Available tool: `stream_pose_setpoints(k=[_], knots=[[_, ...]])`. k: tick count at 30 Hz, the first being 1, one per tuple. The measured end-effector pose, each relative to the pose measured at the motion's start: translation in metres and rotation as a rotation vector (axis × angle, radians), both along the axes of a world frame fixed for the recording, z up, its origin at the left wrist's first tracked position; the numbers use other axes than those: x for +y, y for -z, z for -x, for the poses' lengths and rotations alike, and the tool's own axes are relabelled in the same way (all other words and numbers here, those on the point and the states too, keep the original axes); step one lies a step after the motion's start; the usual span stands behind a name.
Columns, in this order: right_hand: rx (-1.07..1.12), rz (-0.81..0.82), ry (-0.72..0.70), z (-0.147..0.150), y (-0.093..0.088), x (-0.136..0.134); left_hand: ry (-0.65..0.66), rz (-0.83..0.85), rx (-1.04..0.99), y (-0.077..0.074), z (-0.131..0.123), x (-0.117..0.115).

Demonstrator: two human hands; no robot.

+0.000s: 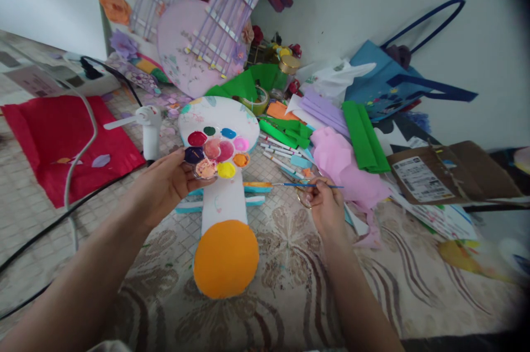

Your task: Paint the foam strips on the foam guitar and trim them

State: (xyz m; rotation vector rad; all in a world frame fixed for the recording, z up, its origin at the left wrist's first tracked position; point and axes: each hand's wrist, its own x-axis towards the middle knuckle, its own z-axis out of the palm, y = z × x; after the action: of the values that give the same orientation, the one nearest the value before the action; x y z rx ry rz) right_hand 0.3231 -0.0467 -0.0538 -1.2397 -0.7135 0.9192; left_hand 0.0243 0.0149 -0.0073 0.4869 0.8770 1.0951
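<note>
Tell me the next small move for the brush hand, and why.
Probably swing the brush over to the palette and dip its tip in a colour: the right hand holds it level, off to the side, while the left hand holds the palette up above the white cut-out.

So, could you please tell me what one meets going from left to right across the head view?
Red paper sheet → left hand → paint palette → paintbrush → right hand → green folded paper → brown cardboard package.

The left hand [165,186], at eight o'clock, and the right hand [327,211], at four o'clock, are shown bare, as are both forearms, and a pale scrap of clothing [105,346] is glimpsed at seven o'clock.
</note>
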Motion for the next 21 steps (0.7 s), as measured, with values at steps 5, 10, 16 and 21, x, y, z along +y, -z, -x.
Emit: stream_pose_setpoints(k=[5,10,16,21], knots=[[0.008,-0.008,0.004,-0.004,-0.001,0.0,-0.016,0.026,0.007,-0.002,0.0,0.0],[-0.001,-0.021,0.037,-0.009,-0.002,0.0,-0.025,0.02,0.021,-0.001,-0.001,0.0],[0.015,-0.047,0.065,-0.012,-0.004,0.0,-0.02,-0.005,0.018,0.001,-0.001,0.0],[0.032,-0.038,0.035,-0.002,-0.004,0.0,-0.027,0.011,0.013,0.0,-0.001,-0.001]])
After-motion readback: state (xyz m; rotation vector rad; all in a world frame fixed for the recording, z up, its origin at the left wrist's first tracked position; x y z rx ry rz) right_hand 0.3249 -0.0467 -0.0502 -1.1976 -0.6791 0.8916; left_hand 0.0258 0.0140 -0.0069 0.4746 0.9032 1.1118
